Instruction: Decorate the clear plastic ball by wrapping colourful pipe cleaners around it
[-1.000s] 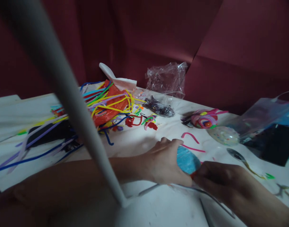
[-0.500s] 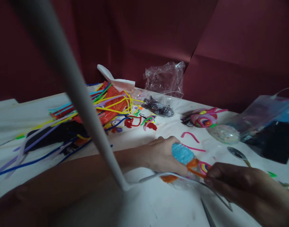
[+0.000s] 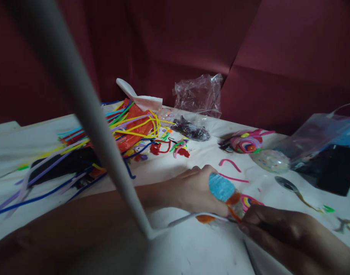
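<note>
My left hand [image 3: 199, 191] reaches in from the left, its fingers closed round a clear plastic craft piece with a ridged light-blue patch [image 3: 221, 187]. The far side of that piece is hidden by my fingers. A thin orange strip [image 3: 234, 201] runs along its right edge. My right hand [image 3: 292, 233] is closed at the lower right, thumb and forefinger pinching the strip's end against the piece. Just behind these fingertips shows a pink and yellow curved pattern [image 3: 251, 200]. More orange [image 3: 206, 219] is visible under my left hand.
A pale pole [image 3: 106, 149] crosses the near view, with a pale cord [image 3: 186, 218] at its foot. Coloured strips [image 3: 137, 128] lie at the left. Behind are a clear bag [image 3: 198, 95] and a pink decorated piece [image 3: 246, 141]. A tape roll [image 3: 286, 184] and a black phone-like slab [image 3: 337, 170] lie right.
My right hand has moved left, closer to the craft piece. The orange strip, stretched out between the hands before, now bends down along the edge. My left hand stays nearly still.
</note>
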`<state>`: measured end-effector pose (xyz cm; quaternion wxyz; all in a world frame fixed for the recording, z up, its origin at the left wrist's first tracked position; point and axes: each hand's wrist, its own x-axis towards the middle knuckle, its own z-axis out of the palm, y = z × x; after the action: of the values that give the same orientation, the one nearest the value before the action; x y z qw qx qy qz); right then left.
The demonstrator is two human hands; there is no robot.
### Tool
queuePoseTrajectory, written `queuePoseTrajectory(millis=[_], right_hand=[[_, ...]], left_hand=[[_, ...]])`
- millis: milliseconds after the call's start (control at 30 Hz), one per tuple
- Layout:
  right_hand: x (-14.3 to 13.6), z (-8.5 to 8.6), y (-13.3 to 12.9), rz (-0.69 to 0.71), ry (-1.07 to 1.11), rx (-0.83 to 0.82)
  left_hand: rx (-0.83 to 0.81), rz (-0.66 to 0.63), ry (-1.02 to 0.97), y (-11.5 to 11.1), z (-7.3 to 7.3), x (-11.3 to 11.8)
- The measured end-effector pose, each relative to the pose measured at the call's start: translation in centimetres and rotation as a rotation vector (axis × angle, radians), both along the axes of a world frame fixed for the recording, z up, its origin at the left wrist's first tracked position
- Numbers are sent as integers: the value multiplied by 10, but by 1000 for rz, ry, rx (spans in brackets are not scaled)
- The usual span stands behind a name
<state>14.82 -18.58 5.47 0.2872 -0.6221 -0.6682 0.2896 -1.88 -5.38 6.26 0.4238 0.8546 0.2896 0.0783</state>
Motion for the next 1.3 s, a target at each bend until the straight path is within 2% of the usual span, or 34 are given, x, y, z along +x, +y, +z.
queuePoseTrajectory(millis=[100, 267, 433, 567, 733, 800, 1100, 1167, 1300], right_hand=[[-1, 4, 3, -12, 19, 28], [-5, 4, 6, -244, -125, 130], [-5, 5, 10, -304, -204, 179], [0, 9, 14, -256, -195, 145], [7, 11, 17, -16, -114, 66], [6, 12, 17, 27, -48, 31], [-14, 25, 30, -124, 40, -41], [-13, 26, 30, -118, 38, -49], [-4, 24, 27, -17, -10, -55]], left_hand=[[-32, 6, 7, 0, 2, -1], [-24, 5, 34, 0, 5, -2], [15, 14, 50, -1, 6, -2], [11, 20, 46, -2, 7, -3], [-9, 19, 40, -2, 10, -4], [-30, 21, 38, -2, 10, -4], [11, 10, 57, -1, 6, -4], [15, 4, 61, -1, 7, -4], [10, 5, 64, -1, 8, -4]])
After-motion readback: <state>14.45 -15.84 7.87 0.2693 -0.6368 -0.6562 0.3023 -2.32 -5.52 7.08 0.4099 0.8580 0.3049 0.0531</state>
